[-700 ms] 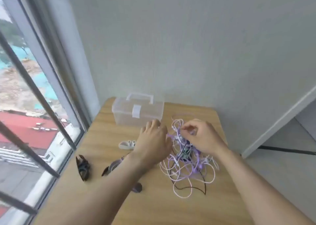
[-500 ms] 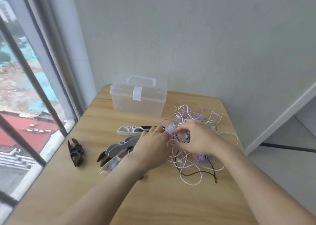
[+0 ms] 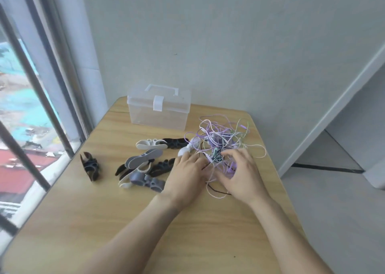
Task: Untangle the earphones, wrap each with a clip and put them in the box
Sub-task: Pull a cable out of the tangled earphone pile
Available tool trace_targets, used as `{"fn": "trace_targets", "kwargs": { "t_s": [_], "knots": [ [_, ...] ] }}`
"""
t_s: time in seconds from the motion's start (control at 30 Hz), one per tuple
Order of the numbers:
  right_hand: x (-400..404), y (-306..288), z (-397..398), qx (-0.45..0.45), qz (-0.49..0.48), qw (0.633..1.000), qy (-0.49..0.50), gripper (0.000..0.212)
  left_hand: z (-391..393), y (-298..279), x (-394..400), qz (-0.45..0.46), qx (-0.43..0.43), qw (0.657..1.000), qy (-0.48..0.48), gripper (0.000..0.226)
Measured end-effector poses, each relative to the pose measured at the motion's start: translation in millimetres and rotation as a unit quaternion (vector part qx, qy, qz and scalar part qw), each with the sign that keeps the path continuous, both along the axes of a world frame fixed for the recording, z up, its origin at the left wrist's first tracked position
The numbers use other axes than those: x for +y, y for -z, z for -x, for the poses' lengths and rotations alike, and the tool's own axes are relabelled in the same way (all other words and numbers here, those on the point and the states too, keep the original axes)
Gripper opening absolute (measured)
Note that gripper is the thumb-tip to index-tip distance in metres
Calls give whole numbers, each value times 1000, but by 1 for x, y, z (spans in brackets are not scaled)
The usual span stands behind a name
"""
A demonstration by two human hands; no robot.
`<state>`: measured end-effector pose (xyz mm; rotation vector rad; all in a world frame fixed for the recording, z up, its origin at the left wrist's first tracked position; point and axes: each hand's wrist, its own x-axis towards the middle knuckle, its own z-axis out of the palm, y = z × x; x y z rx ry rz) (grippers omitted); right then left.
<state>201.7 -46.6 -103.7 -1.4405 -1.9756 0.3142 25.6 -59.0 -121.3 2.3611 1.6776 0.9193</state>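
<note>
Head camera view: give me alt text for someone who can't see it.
Both hands, left hand and right hand, work a tangle of purple, white and black earphone cables on a wooden table. Cord clips lie left of it; a closed clear plastic box stands behind.

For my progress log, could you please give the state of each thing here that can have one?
Box: lid shut, latch down, nothing visible inside.
Earphones: one tangled heap on the table.
Clips: loose on the table, none wrapped with cable.
Left hand: fingers in the tangle's edge; grip unclear.
Right hand: fingers curled over the tangle; grip unclear.
</note>
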Motion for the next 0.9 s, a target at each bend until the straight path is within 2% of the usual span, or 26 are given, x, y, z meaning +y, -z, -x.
{"fn": "trace_targets", "kwargs": {
  "t_s": [0.13, 0.2, 0.3, 0.4, 0.5, 0.57, 0.6, 0.7, 0.8, 0.9],
  "knots": [
    [-24, 6, -3, -13, 83, 995, -52, 37, 12, -15, -14, 61, -124, 990, -27, 15],
    [-31, 12, -1, -11, 101, 994, -47, 35, 16, -16, -28, 100, -176, 978, -48, 20],
    [-37, 15, 4, -11, 119, 993, -17, 43, 14, -14, -43, 156, -159, 973, -55, 49],
    [-37, 15, 10, -14, 135, 991, -8, 55, 8, -15, -36, 146, -101, 983, -57, 64],
    [-25, 12, 15, -31, 135, 990, -6, 40, -1, -19, -23, 173, -53, 982, -56, 45],
    [-17, 8, 14, -10, 130, 991, 0, 24, -6, -19, -15, 190, -13, 979, -73, 31],
    [-14, 8, 12, 3, 122, 992, 3, 19, -7, -17, -11, 190, -10, 979, -70, 32],
    [-13, 11, 7, 18, 99, 995, -5, 15, -5, -12, -1, 201, -10, 979, -31, 43],
    [-13, 15, 1, 41, 89, 995, -28, 14, -1, -9, 2, 164, -9, 986, -41, 22],
    [-13, 13, -5, 77, 64, 995, -6, 15, 3, -14, 4, 103, -19, 992, -75, 21]
  ]
}}
